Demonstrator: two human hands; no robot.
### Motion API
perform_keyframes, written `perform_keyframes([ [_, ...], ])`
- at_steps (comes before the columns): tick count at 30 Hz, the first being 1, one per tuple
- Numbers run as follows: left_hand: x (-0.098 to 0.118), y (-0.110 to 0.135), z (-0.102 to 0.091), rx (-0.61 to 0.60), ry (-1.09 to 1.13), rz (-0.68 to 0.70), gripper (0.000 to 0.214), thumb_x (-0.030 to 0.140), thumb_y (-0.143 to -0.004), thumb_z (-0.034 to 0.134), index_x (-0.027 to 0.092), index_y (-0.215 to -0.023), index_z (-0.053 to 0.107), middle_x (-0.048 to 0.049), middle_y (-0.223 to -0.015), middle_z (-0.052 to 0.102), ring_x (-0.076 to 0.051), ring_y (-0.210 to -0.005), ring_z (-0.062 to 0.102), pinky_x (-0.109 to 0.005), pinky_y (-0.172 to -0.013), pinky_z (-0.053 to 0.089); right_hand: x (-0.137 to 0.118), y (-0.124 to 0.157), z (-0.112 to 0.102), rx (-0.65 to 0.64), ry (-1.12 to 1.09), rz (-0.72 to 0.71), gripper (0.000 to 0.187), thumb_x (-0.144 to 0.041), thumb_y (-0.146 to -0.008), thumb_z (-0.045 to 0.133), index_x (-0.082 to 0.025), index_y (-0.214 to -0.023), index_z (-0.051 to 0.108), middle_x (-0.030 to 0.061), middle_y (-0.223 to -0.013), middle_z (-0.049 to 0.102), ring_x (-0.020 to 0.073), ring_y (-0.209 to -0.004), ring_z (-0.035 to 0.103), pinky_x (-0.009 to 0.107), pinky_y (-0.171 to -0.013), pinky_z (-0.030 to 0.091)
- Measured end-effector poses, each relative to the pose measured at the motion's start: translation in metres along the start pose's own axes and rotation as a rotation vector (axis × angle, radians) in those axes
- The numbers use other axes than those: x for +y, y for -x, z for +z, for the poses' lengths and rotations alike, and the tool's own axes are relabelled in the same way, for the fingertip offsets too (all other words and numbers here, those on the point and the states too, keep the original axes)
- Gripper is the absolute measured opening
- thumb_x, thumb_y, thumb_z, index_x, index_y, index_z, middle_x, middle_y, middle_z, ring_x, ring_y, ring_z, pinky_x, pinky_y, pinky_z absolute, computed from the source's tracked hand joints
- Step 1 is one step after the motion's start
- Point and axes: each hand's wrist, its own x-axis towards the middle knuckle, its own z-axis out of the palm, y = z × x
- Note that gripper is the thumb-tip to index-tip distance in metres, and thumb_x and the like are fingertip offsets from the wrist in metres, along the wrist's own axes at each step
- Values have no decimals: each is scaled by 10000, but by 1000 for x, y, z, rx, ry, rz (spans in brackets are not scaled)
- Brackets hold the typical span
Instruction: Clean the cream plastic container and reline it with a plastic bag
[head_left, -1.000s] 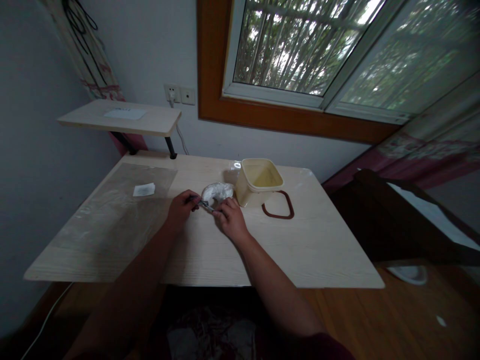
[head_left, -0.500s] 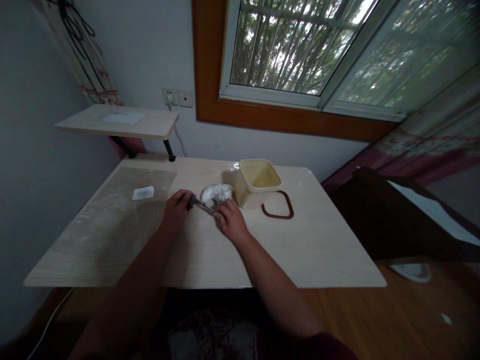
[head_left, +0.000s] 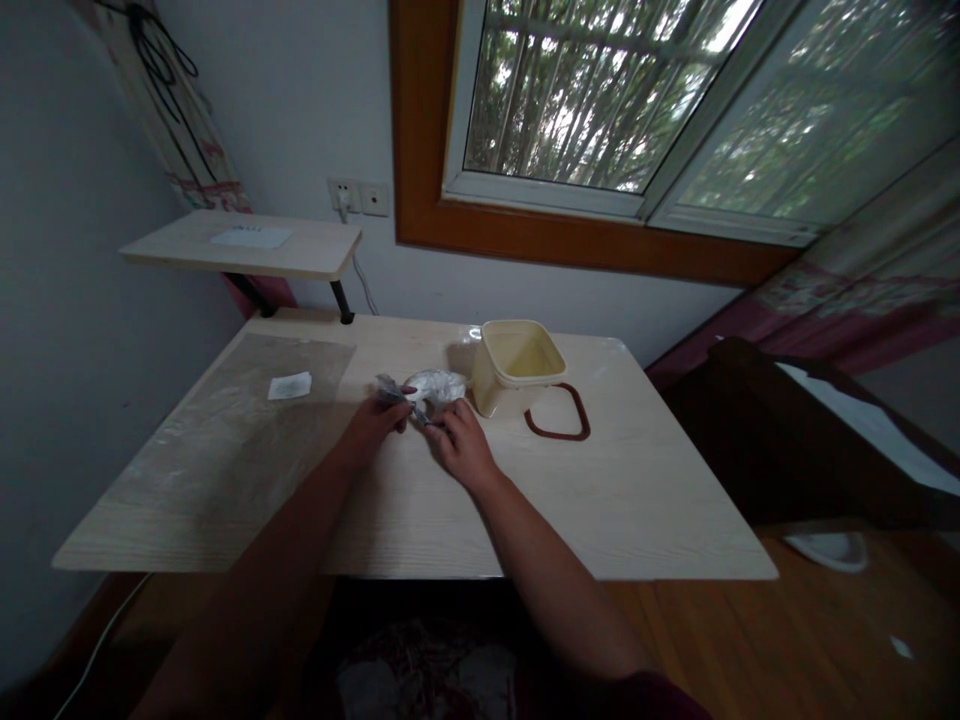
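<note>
Grey strip is pinched end to end, left hand and right hand each in a narrow grip, low over the worktop beside the white bag; I'd say an uneven pull slips 1 end free.

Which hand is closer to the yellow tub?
Right. The right hand sits just front-left of the yellow tub; the left hand is farther left. Both hold a small dark object.
</note>
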Motion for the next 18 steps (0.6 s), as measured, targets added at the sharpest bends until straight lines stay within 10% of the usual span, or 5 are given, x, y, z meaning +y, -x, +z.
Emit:
perform_keyframes([
  [9,2,-1,3,160,107,-16,330,396,-685,832,123,-766,665,61,-554,436,-38,-468,357,-200,-432,244,-1,1,2,-43,35,-21,124,-304,-959,587,-212,-962,669,75,-951,563,225,-930,550,379,-847,490],
  [18,-7,4,7,7,34,-91,346,382,-686,841,139,-706,596,52,-532,461,-40,-445,378,-190,-426,249,-6,-1,7,-40,263,-59,249,-403,-976,579,-212,-1023,731,86,-901,580,240,-881,531,374,-799,464],
])
